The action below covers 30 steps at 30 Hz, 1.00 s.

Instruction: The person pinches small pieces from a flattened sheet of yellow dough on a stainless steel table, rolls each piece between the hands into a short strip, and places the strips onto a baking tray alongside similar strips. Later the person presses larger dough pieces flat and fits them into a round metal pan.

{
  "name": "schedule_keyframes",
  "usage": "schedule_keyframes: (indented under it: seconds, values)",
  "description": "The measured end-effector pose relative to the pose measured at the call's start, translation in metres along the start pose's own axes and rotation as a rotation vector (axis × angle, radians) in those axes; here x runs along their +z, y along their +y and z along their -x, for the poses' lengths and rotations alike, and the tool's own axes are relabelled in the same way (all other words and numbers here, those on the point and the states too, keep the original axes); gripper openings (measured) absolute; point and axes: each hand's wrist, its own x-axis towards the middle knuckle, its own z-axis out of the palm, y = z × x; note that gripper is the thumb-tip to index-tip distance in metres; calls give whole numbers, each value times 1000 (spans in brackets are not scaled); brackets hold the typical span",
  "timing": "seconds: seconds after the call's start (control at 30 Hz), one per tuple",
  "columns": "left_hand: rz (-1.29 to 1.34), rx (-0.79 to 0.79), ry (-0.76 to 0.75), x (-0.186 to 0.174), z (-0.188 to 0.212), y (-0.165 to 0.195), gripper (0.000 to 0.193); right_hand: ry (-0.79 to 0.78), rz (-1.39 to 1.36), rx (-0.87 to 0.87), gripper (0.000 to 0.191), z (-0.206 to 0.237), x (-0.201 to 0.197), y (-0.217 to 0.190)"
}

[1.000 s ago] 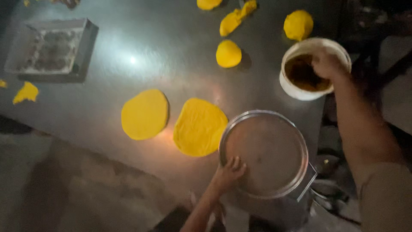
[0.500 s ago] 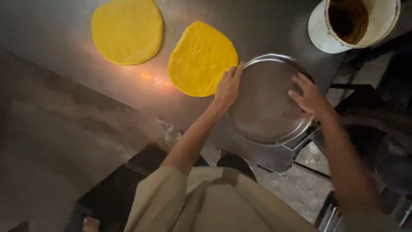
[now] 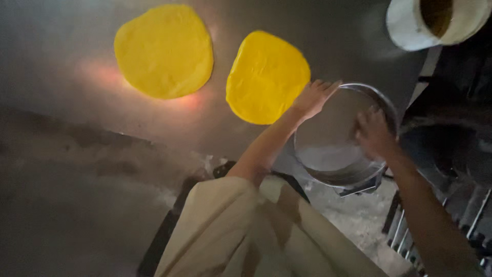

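From the head view, the round, shallow steel pan (image 3: 335,138) sat at the near right edge of the dark grey metal counter (image 3: 61,61), part of it jutting out over the edge above the dusty floor (image 3: 353,220). The left hand (image 3: 313,97) lay on the pan's far left rim, its fingers spread and pressed flat against the metal, not curled under it. The right hand (image 3: 373,134) rested on the right side of the pan, fingers bent down over the rim or onto the inner face; blur kept me from telling whether they actually gripped it.

The pan looked stiff and thin-walled, probably light for its width, with a smooth and likely slippery surface. I judged that the rolled rim, taken on two opposite sides, was the sound place to hold it, since a flat palm alone could slide.

Just left of the pan, nearly touching the left hand, lay a flat yellow disc of rolled dough (image 3: 266,77), soft and easily torn by the look of it. A second yellow dough disc (image 3: 164,51) lay farther left, apart from the first. At the far right corner stood a white bucket holding brown liquid (image 3: 435,20).
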Motion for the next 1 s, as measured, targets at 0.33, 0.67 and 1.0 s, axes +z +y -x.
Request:
schedule_keyframes:
  seconds: [0.33, 0.67, 1.0]
  values:
    - [-95, 55, -29, 44, -24, 23, 58, -175, 467, -361, 61, 18, 96, -53]
    - [-101, -122, 47, 7, -10, 63, 55, 61, 195, -11, 42, 114, 29, 140]
    - [-466, -517, 426, -93, 64, -12, 74, 137, -468, -10, 40, 45, 30, 55]
